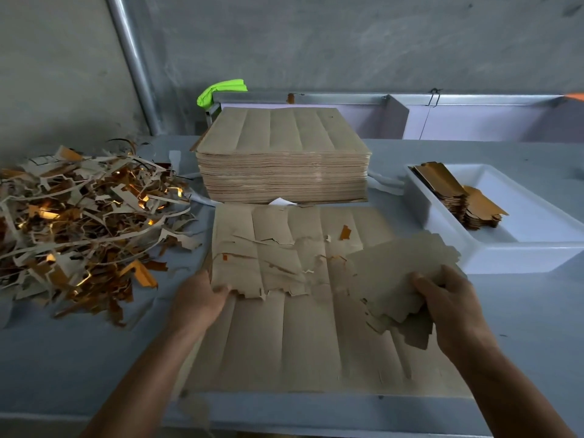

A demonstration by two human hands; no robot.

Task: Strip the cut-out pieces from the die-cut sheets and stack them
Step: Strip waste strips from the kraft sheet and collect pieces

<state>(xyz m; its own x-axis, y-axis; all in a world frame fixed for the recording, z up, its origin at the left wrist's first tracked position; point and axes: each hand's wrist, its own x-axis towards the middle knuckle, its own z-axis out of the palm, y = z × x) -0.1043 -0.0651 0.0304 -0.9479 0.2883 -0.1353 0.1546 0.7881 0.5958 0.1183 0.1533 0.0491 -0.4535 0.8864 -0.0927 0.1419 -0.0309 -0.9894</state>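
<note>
A torn die-cut sheet lies on top of whole brown sheets at the table's front. My left hand pinches the torn sheet's lower left edge. My right hand grips a small bundle of cut-out pieces, lifted just right of the torn sheet. A tall stack of die-cut sheets stands behind. A white tray on the right holds a stack of finished cut-outs with gold faces.
A large heap of brown and gold waste strips covers the table's left side. A green cloth hangs on a metal rail behind the tall stack. The grey wall and a pipe stand at the back.
</note>
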